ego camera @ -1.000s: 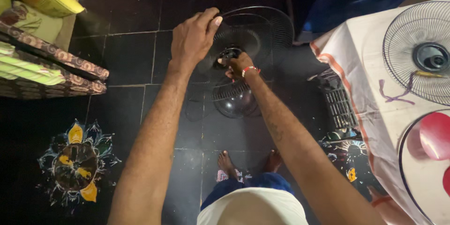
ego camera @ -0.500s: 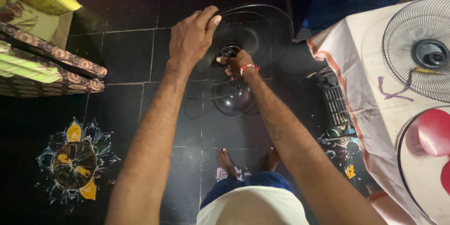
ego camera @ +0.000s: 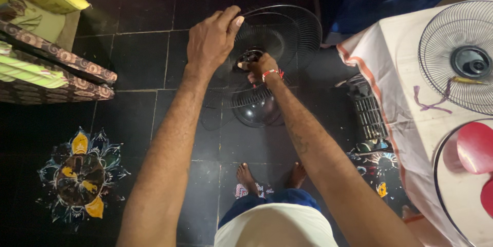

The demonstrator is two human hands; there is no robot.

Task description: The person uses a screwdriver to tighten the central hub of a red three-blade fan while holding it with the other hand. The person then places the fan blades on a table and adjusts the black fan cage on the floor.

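While the left hand (ego camera: 211,41) steadies the black fan guard's (ego camera: 287,31) rim, the right hand (ego camera: 261,67) pinches its centre hub (ego camera: 250,57). Working that hub fastening seems the step in hand; next likely needs careful twisting.

The floor (ego camera: 138,62) is dark, nearly black tile with pale grout lines. At about eight o'clock a painted flower pattern (ego camera: 79,175) in yellow, orange and blue spreads across the tiles. A second, smaller painted pattern (ego camera: 382,175) shows at four o'clock, partly hidden under the edge of a cloth. Two bare feet (ego camera: 269,177) stand on the tiles at six o'clock. A dark slatted fan part (ego camera: 367,111) lies on the floor at three o'clock. Patterned cushions (ego camera: 51,67) sit low at ten o'clock.
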